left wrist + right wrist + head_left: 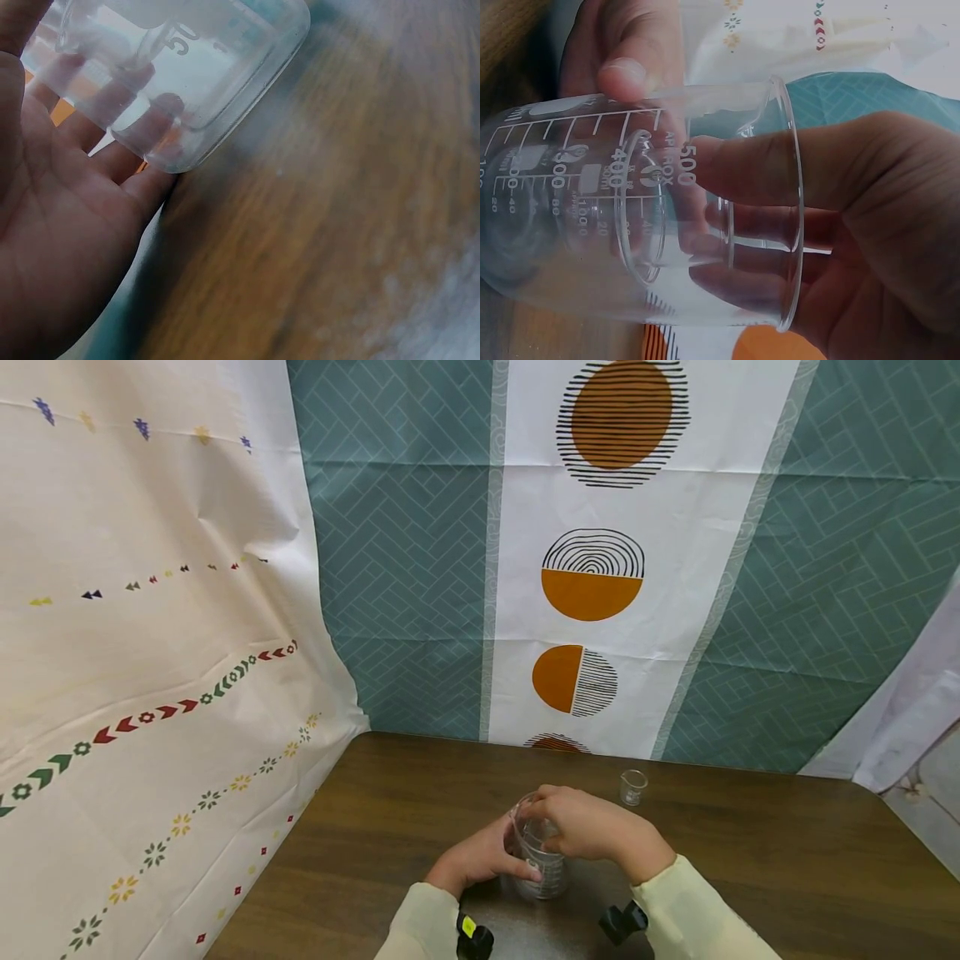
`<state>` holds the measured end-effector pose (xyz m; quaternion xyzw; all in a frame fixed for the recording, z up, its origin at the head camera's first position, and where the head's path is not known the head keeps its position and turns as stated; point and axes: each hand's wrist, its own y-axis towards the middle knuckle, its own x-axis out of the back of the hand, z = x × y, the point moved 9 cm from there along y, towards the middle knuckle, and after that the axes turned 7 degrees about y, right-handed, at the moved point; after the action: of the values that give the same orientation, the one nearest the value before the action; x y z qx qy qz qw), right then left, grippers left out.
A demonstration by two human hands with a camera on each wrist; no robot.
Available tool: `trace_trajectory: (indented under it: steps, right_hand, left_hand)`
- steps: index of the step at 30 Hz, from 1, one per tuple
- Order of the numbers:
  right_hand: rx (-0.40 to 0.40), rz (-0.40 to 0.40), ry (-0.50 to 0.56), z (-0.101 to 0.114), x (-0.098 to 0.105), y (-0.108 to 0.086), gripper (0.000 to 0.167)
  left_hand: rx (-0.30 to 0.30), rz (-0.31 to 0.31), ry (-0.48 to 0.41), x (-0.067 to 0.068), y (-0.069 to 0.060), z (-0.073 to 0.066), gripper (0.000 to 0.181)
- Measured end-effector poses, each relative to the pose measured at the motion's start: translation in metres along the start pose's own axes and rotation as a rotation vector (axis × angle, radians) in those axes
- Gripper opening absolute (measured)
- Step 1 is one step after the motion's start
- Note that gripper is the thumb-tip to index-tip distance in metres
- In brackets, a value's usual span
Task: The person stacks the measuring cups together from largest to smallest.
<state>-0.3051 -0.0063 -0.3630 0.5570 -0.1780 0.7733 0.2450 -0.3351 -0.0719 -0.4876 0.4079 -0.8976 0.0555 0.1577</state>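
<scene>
holding one large beaker is one left hand, while one right hand, grip unclear, reaches inside.

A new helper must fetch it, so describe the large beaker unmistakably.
Start at the teal-and-white hanging cloth and come down to the brown table, where the left hand holds the large beaker and the right hand reaches inside. A printed 500 and smaller glassware nested inside set it apart from the small beaker standing alone farther back.
</scene>
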Motion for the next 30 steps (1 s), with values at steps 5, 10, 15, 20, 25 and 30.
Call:
trace_trajectory:
  steps: [5,10,15,20,25,30]
  right_hand:
    - [-0.014,0.008,-0.01,-0.0008,-0.0004,0.0008,0.04]
    - [-0.018,0.012,-0.015,-0.0013,-0.0004,0.0019,0.039]
    - [-0.01,0.023,0.016,-0.0009,-0.0013,0.0036,0.039]
    - [-0.011,0.023,0.01,-0.0009,-0.0017,0.0046,0.04]
    - [-0.012,0.031,-0.019,-0.0007,-0.0029,0.0059,0.038]
    - [-0.01,0.034,-0.038,-0.0006,-0.0039,0.0078,0.035]
  left_hand:
    - [0.008,-0.002,0.007,0.0001,0.0005,0.0016,0.094]
    - [0.027,-0.015,0.019,0.001,0.0005,0.0032,0.095]
    - [0.041,-0.034,0.025,0.0021,-0.0005,0.0046,0.097]
    - [0.05,-0.032,0.028,0.0019,-0.001,0.0045,0.096]
    - [0.045,-0.031,0.022,0.0021,-0.001,0.004,0.096]
    - [0.037,-0.02,0.007,0.0008,-0.0013,0.0029,0.098]
